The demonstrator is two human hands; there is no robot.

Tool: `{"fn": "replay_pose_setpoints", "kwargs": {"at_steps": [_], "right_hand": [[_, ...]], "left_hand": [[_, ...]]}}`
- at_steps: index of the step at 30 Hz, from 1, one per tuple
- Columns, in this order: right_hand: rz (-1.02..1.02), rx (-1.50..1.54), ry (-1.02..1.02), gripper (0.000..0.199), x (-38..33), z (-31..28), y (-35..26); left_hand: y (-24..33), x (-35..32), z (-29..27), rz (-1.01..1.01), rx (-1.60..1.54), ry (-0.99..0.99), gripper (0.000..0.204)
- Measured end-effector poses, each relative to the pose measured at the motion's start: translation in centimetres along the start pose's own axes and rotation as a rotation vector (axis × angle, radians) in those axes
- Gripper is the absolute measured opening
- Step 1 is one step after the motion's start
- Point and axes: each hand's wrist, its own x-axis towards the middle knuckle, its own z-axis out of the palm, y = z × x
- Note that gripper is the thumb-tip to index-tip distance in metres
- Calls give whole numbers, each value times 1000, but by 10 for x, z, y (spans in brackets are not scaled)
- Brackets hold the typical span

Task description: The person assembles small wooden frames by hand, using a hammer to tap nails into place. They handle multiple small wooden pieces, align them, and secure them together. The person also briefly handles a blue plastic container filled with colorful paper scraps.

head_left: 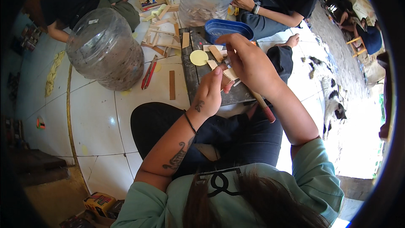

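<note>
My left hand (210,92) is closed, thumb up, around a small pale wooden piece (230,74) above the low dark work board (196,86). My right hand (252,65) arches over the same piece from the right, its fingers bent down onto it. Its fingertips are partly hidden, so the exact grip is hard to see. On the board near my fingers lie a round pale yellow disc (198,58) and a short wooden slat (216,53). Below my right hand, a wooden handle with a reddish end (268,114) sticks out over the board's edge.
A blue basin (230,29) stands at the board's far side. Clear plastic containers (105,52) stand left and ahead. Red-handled pliers (149,75), a brown wooden strip (172,85) and a wooden frame pile (162,31) lie on the tiles. Two people sit opposite; a cat (331,88) lies right.
</note>
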Motion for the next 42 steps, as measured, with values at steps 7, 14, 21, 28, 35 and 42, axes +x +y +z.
{"fn": "replay_pose_setpoints", "kwargs": {"at_steps": [7,14,21,28,35,42], "right_hand": [[40,206,50,31,-1,7,10],[43,234,49,29,-3,8,12],[77,213,-15,33,-4,6,11],[113,193,-59,35,-4,3,7],[63,196,49,29,-3,7,8],[77,149,-27,36,-5,4,7]], "left_hand": [[-1,-1,0,3,-18,4,59],[-4,1,-1,25,-23,-29,59],[-2,-2,0,10,-21,3,59],[-4,-2,0,33,-8,15,59],[-4,-1,-1,37,-23,-11,59],[-2,-2,0,35,-22,11,60]]}}
